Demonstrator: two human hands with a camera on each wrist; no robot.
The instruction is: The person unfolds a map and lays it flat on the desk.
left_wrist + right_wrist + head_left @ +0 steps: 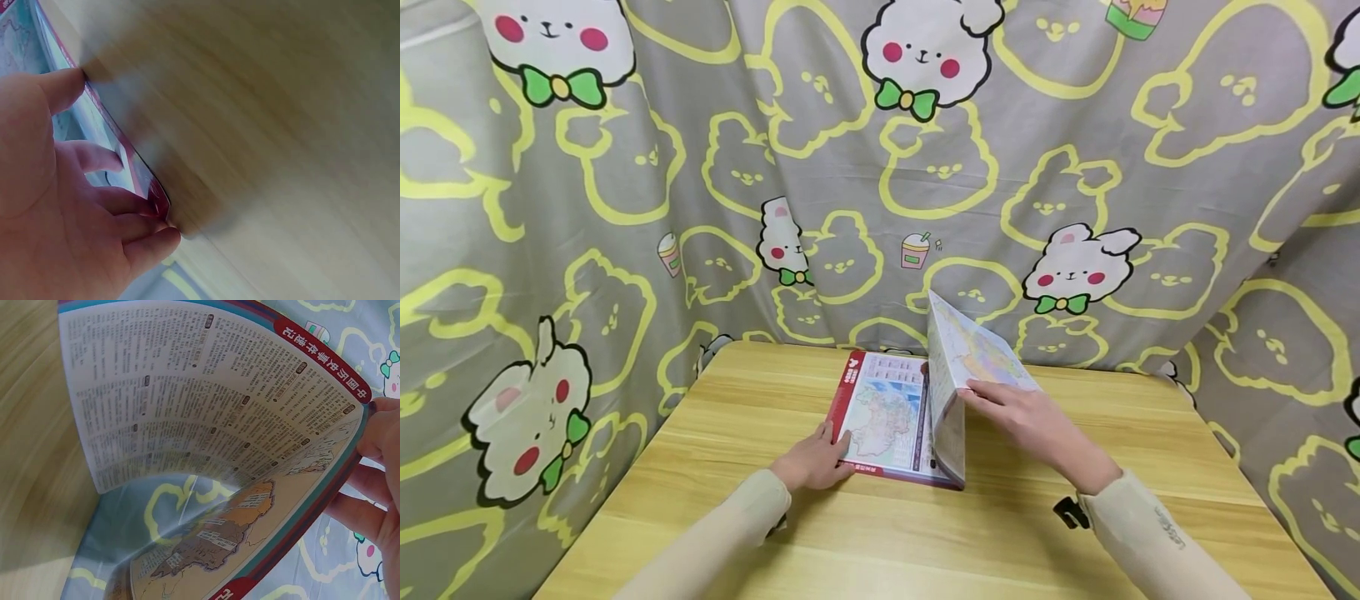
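Observation:
A folding map [880,421] with a red border lies partly opened on the table. My left hand [812,460] rests at its near left corner. In the left wrist view, the fingers [100,156] and thumb touch the map's edge and corner. My right hand [1018,412] pinches the near edge of a raised leaf [973,346], which stands up from the sheet. In the right wrist view, dense text columns and a brown map cover the curved leaf [181,381]. The right hand [375,469] holds it by the striped margin.
The wooden table [737,400] carries the map near its back edge. A grey curtain [820,167] with yellow outlines and white rabbits hangs behind and along both sides. A black strap piece [1070,512] sticks out at the right cuff.

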